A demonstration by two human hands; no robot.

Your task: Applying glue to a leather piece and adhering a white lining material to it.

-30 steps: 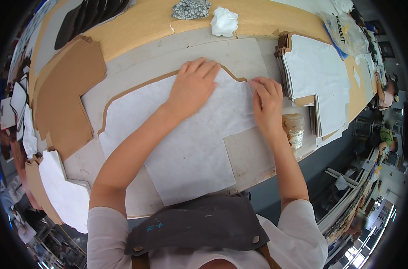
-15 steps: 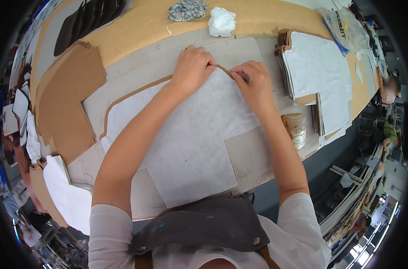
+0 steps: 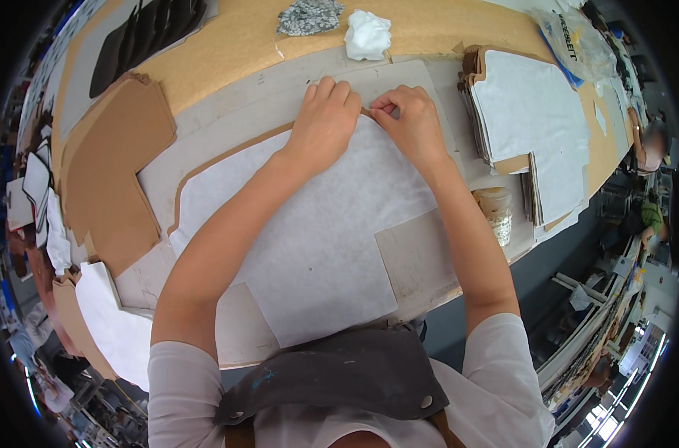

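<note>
A large panel (image 3: 332, 216), white-faced with a narrow brown border along its far edge, lies flat before me on a grey board (image 3: 418, 257). Square notches are cut from its near corners. My left hand (image 3: 326, 127) is closed over the far edge, fingers curled down and pressed together; its thumb is hidden. Just right of it, my right hand (image 3: 412, 123) pinches the brown border between thumb and fingertips, near the top of the curve. The hands are a short gap apart.
Stacked white-faced panels (image 3: 530, 112) stand at right, beside a stained jar (image 3: 495, 213) near my right forearm. Brown pieces (image 3: 112, 168) and a folded white piece (image 3: 108, 313) lie left. A crumpled white wad (image 3: 368, 36), a speckled grey lump (image 3: 310, 16) and dark strips (image 3: 142, 41) sit far back.
My right hand has moved left along the brown border, closer to my left hand. My left hand has turned slightly, its fingers now hiding the thumb. The panel has hardly shifted.
</note>
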